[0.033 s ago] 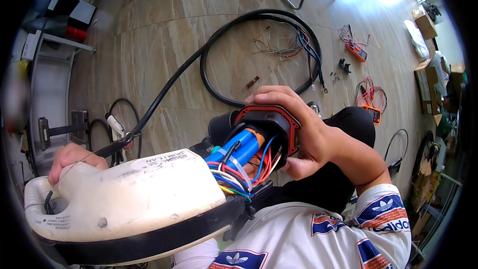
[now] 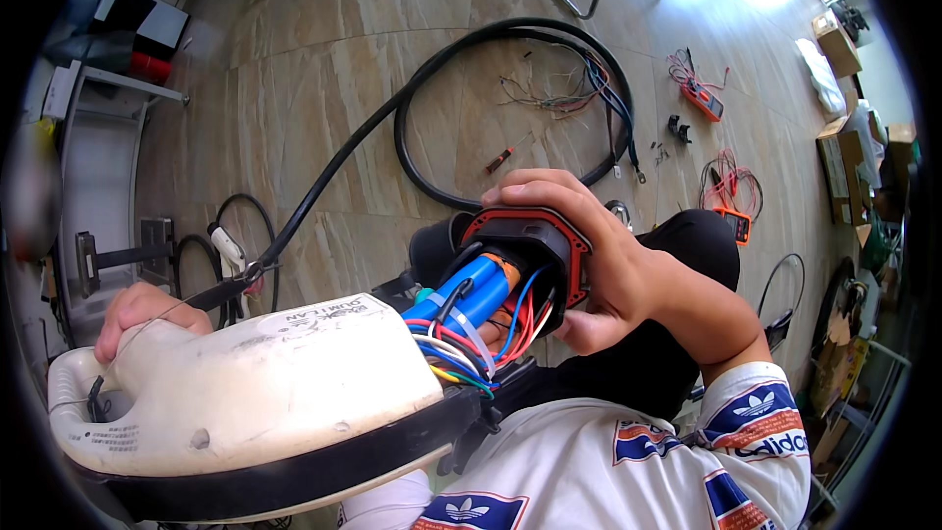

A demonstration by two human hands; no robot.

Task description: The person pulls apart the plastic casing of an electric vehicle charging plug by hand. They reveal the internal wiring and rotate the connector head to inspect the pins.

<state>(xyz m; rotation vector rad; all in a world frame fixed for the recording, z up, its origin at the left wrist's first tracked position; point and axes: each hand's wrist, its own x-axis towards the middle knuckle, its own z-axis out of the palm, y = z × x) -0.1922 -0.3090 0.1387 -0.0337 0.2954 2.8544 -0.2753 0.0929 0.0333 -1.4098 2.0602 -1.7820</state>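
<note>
Indoors, right hand point(image 2: 613, 270) gripping black collar point(image 2: 538, 233), wires point(image 2: 446, 344), white housing point(image 2: 270, 383)

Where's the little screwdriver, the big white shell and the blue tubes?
Screwdriver point(image 2: 499, 160): head view, on its handle.
White shell point(image 2: 275, 378): head view, on its scuffed side.
Blue tubes point(image 2: 478, 276): head view, on the upper tube.

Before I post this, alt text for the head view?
A person's right hand grips a black plastic connector head with a red rim; blue cylinders and multicoloured wires show between it and a scuffed white plastic housing. The left hand, partly hidden, is at the housing's handle end. Thick black cable loops across tiled floor.
</note>
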